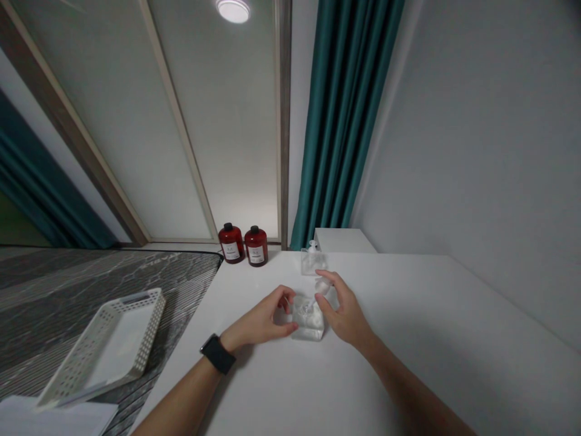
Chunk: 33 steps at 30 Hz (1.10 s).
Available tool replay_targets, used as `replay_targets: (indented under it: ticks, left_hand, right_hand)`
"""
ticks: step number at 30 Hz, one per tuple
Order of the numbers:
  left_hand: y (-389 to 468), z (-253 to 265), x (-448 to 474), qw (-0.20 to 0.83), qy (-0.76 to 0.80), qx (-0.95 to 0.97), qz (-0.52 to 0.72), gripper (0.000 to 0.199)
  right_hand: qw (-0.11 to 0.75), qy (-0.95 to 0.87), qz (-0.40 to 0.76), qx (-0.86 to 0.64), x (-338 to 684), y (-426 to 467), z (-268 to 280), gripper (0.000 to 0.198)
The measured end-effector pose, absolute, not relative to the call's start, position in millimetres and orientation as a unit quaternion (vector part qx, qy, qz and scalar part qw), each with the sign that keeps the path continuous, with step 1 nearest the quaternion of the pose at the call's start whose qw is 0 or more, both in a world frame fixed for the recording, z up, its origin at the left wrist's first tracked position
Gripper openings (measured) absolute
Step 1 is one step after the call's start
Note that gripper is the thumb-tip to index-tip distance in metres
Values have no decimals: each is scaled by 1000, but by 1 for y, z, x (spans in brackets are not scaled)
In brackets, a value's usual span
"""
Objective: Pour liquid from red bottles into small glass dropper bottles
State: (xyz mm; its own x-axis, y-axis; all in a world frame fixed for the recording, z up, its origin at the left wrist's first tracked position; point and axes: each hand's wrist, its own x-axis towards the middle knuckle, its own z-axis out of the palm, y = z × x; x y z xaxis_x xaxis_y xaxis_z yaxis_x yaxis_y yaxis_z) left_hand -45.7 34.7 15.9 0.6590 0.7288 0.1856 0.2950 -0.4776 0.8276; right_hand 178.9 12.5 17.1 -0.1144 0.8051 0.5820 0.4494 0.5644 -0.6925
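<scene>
A clear, squarish pump bottle (308, 321) stands upright on the white table between my hands. The fingers and thumb of my left hand (265, 315) close around its left side; a dark watch is on that wrist. My right hand (342, 312) is at the bottle's upper right, thumb and index finger curved around a pale, translucent pump head (322, 284). Whether the pump head is fixed to the bottle is hard to make out. Just behind stands a second clear bottle (313, 263) with a white pump.
Two dark red bottles (232, 242) with black caps and white labels stand at the table's back left. A white perforated basket (152, 336) lies at left on a grey patterned surface, near white sheets (59, 418). A white box (345, 240) sits behind the table (408, 363).
</scene>
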Motion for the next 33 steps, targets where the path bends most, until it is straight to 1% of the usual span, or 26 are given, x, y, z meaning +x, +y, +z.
replay_targets:
  ticks: [9, 15, 19, 27, 33]
  left_hand:
    - [36, 13, -47, 407, 316, 814, 267, 41]
    - [35, 15, -45, 408, 318, 812, 270, 40]
    - [34, 17, -45, 409, 318, 812, 268, 40]
    - [35, 16, -45, 407, 317, 814, 267, 39]
    - [35, 15, -46, 402, 321, 815, 266, 42]
  right_hand:
    - [555, -695, 148, -433, 181, 16, 11, 39]
    - [568, -675, 167, -439, 182, 19, 8, 36]
    - [560, -672, 180, -449, 180, 20, 7, 37]
    - [571, -662, 173, -454, 177, 19, 5, 35]
    - [569, -659, 178, -458, 177, 19, 5, 36]
